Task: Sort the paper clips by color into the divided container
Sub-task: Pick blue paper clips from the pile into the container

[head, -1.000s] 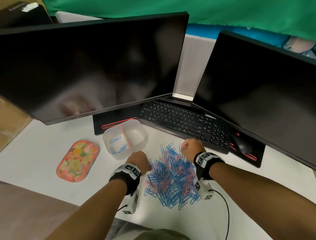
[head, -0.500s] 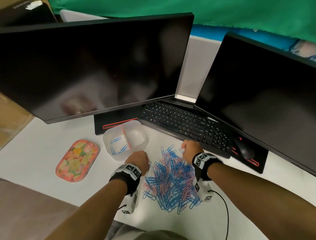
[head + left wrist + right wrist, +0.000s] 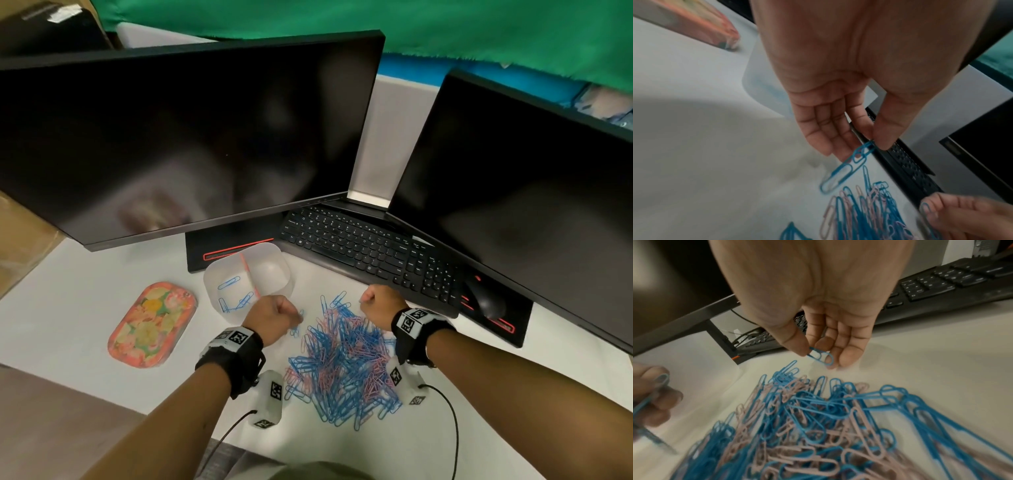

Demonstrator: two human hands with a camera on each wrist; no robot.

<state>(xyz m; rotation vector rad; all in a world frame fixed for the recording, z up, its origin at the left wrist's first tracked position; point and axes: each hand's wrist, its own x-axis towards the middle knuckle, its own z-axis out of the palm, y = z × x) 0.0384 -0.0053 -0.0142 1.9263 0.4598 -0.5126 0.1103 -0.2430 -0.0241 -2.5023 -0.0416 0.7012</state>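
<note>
Sorting is barely started. A translucent white plastic divided container [image 3: 247,274], w/ a pink divider down the middle, is sitting on the white desk [image 3: 85,301] just beyond the left hand [image 3: 272,317]. Its left compartment is holding approx. five blue clips; the right compartment is looking empty. No pink clips sorted yet.

Nearly everything is left: a big tangled pile of blue and pink paper clips [image 3: 342,363] is lying on the desk btwn. both wrists.

The left hand's thumb and forefinger are pinching blue clips [image 3: 846,167], two or so linked and dangling just above the pile's edge, other fingers relaxed. The right hand [image 3: 378,303] is pinching one blue paper clip [image 3: 821,357] btwn. thumb and fingertips, near the black keyboard [image 3: 370,250]. Both loads probably belong in the left compartment.
</note>
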